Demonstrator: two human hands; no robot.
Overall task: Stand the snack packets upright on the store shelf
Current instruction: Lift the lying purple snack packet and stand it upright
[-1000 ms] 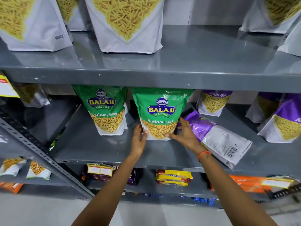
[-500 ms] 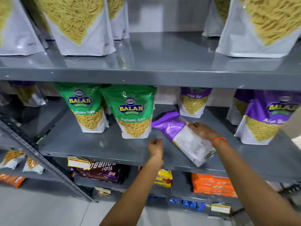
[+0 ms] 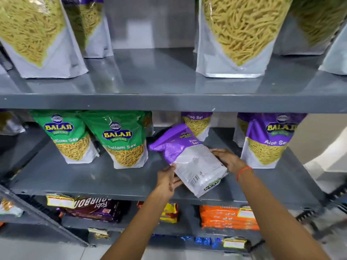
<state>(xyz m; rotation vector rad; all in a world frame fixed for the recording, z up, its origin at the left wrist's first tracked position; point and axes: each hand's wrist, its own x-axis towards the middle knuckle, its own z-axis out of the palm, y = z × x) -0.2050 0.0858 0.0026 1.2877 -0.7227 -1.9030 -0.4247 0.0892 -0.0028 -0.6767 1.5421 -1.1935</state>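
Right now you have both hands on a purple Aloo Sev packet (image 3: 187, 158) that lies tilted on its back on the middle shelf (image 3: 93, 177), its printed back panel facing up and its bottom end poking just past the shelf's front edge. Your left hand (image 3: 168, 180) grips the packet's lower left edge, fingers curled under it. Your right hand (image 3: 228, 161), with an orange band at the wrist, holds the right side near the bottom corner.

To the left, two green Ratlami Sev packets (image 3: 124, 141) already stand upright; to the right, near the shelf's right end, a standing purple packet (image 3: 270, 141) shows the pose to match. Another purple one (image 3: 197, 124) stands at the back.

To do this step well, you likely need to turn the packet so its front faces out, lift the purple top end, and set the flat white base squarely down in the gap between the green and purple rows. Press the base flat before letting go, since a loose-filled pouch may slump forward.
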